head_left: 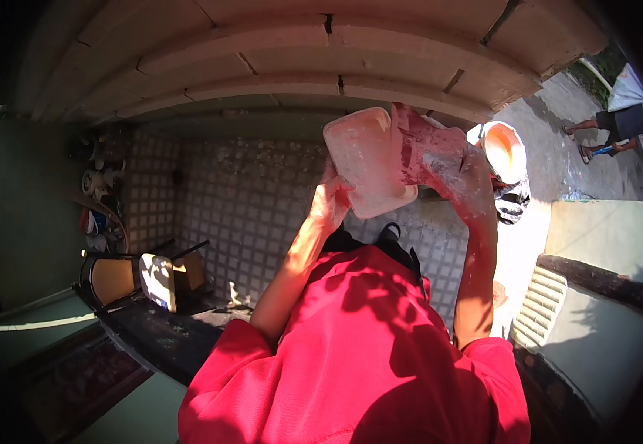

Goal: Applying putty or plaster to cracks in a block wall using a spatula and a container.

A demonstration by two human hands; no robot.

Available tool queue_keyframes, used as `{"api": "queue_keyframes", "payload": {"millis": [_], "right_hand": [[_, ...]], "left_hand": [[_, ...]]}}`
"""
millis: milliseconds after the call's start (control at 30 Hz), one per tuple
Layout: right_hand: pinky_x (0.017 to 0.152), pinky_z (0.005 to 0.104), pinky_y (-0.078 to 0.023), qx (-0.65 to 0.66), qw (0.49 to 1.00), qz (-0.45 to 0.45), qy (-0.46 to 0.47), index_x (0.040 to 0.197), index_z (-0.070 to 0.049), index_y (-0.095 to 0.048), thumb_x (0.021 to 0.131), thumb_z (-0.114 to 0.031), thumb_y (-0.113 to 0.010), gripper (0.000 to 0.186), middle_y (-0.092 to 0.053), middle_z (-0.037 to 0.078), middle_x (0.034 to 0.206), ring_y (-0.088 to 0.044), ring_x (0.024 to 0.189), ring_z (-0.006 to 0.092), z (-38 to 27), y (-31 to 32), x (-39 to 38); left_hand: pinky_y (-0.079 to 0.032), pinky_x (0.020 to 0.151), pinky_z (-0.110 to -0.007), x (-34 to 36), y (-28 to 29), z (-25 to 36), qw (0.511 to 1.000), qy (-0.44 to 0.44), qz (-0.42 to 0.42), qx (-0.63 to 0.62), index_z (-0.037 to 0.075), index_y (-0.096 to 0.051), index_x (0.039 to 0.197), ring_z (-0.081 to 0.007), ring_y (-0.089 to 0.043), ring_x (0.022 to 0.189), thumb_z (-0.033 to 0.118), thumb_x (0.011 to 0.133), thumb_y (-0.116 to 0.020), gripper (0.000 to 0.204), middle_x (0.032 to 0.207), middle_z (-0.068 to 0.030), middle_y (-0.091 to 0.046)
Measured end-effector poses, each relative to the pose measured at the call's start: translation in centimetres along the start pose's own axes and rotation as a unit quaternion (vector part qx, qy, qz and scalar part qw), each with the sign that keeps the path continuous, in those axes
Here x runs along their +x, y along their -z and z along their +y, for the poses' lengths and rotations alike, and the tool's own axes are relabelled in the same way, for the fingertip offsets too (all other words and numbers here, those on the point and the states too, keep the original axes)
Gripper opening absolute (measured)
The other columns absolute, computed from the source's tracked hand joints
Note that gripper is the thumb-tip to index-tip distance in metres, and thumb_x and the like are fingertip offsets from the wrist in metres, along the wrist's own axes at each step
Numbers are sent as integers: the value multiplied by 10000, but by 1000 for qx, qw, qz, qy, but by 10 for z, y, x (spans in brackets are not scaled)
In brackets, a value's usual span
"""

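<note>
Gripping the pale plastic tub (362, 163) by its left side, fingers of the left hand (329, 201), above tiled floor (240, 189) — clasping a maroon flat-edged tool (410, 144) in the right hand (472, 181). Could tip if pressed hard opposite that one-sided hold.

The shallow tray (371, 164) is pale plastic, its rounded rim smooth and its flat inside face matt and filmed with chalky smears, while the bucket (516, 176) is smooth plastic with a sunlit sheen. The red shirt (351, 340) is soft, matt cloth, and the grid-patterned floor (240, 200) is hard and dulled by pale smudges. The reddish piece (408, 152) against the tray may be cloth, though glare and shade obscure its texture.
</note>
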State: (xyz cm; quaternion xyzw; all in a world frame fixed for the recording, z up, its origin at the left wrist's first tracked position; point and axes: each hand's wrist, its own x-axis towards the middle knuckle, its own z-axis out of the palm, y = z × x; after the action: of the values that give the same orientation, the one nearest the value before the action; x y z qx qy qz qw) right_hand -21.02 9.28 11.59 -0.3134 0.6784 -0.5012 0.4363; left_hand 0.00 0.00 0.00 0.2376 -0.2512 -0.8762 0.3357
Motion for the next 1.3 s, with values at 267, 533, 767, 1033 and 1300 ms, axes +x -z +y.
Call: {"api": "queue_keyframes", "payload": {"millis": [267, 533, 767, 1033, 1300], "right_hand": [[803, 322, -492, -184, 974, 4, 128, 1126, 11, -589, 808, -82, -636, 335, -659, 150, 939, -599, 844, 158, 10, -72, 23], [792, 317, -507, -120, 986, 19, 116, 1125, 20, -613, 806, -84, -653, 339, -693, 102, 922, -579, 852, 106, 25, -105, 36], [838, 288, -504, 8, 999, 10, 48, 1162, 24, -615, 815, -58, -684, 362, -667, 30, 1027, -567, 927, 99, 30, -111, 36], [835, 288, -516, 52, 998, -9, 34, 1191, 24, -605, 801, -62, -706, 412, -661, 41, 1050, -593, 928, 123, 44, -109, 44], [829, 292, -533, 161, 987, 18, 1, 1213, 15, -592, 761, -48, -710, 471, -654, 55, 1073, -610, 934, 127, 51, -102, 45]], "left_hand": [[-431, 1046, -403, 5, 27, 27, 998, 45, -40, 10, 158, -242, 1492, -230, -443, 1305, 29, 741, -532, 815, 1391, -74, -422], [-450, 1035, -395, 12, 40, 55, 993, 91, -74, 16, 169, -223, 1491, -224, -457, 1296, 47, 784, -527, 780, 1400, -70, -411], [-486, 1006, -373, 21, 48, 70, 985, 147, -81, 50, 170, -194, 1504, -224, -464, 1291, 25, 785, -529, 807, 1407, -73, -404], [-494, 1000, -368, 31, 56, 71, 977, 181, -93, 57, 180, -162, 1517, -225, -456, 1299, 21, 785, -557, 848, 1421, -69, -394], [-502, 975, -361, 34, 44, 73, 975, 193, -100, 54, 175, -214, 1477, -224, -473, 1278, -10, 776, -581, 813, 1399, -72, -409]]}}
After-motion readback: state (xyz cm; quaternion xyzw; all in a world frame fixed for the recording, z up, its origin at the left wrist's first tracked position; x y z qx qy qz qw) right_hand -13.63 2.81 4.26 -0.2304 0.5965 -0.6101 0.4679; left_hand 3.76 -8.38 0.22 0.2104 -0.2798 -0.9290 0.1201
